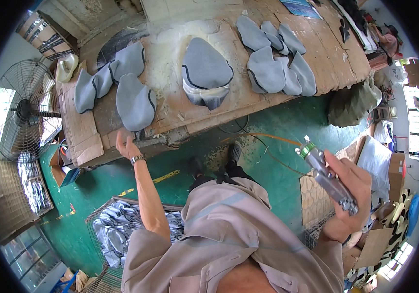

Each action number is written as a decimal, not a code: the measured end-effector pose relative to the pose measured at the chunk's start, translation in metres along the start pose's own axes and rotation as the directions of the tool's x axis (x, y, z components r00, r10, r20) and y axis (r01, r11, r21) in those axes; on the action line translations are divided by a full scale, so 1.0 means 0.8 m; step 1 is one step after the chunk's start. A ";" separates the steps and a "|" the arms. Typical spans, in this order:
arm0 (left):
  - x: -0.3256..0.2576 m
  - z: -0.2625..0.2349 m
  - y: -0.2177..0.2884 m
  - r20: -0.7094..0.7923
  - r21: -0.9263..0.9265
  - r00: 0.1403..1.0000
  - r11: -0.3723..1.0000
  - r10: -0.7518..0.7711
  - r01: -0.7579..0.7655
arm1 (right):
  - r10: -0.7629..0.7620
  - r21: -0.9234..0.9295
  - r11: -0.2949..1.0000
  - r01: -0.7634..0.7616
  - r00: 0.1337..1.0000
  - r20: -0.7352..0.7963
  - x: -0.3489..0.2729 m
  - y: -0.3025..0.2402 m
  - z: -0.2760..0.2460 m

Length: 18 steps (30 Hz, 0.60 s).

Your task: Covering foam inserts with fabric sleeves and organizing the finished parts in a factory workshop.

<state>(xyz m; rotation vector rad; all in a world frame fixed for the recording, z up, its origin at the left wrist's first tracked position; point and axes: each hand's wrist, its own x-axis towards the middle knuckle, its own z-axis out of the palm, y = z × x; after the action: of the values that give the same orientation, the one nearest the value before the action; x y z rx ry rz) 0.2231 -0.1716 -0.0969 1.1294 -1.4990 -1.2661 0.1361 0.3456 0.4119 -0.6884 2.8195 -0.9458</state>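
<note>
We held the spray gun (327, 177) clamped in our right hand (351, 188), our empty left hand (126, 145) open near the desk (209, 110) edge, where grey shoe pieces (135, 101) lay spread and apparently sprayed, more waiting in the basket (117, 227)

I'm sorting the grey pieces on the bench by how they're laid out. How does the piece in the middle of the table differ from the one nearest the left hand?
The middle grey piece lies on another piece, on a white-dusted patch of the cardboard-covered table, with a dark line along its edge. The grey piece near the left hand lies on bare cardboard at the front edge, looks narrower, and shows no such line. Both are plain grey, rounded and flat. The left hand hovers just below the near one; the right hand holds a metal spray gun.
</note>
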 end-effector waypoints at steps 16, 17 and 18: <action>-0.191 -0.120 -0.146 0.181 0.376 0.917 0.886 -0.357 0.270 | 0.066 -0.112 0.991 -0.077 0.993 -0.097 0.021 -0.063 0.036; -0.192 -0.122 -0.151 0.204 0.378 0.910 0.887 -0.360 0.266 | 0.060 -0.094 0.993 -0.072 0.991 -0.124 0.023 -0.071 0.044; -0.193 -0.125 -0.155 0.205 0.373 0.908 0.887 -0.365 0.272 | 0.083 -0.069 0.993 -0.094 0.985 -0.148 0.026 -0.081 0.055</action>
<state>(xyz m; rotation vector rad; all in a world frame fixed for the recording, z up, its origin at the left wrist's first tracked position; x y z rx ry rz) 0.3693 -0.0538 -0.2150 1.5296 -1.8388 -1.4702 0.1526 0.2664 0.4164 -0.5161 2.9985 -0.9130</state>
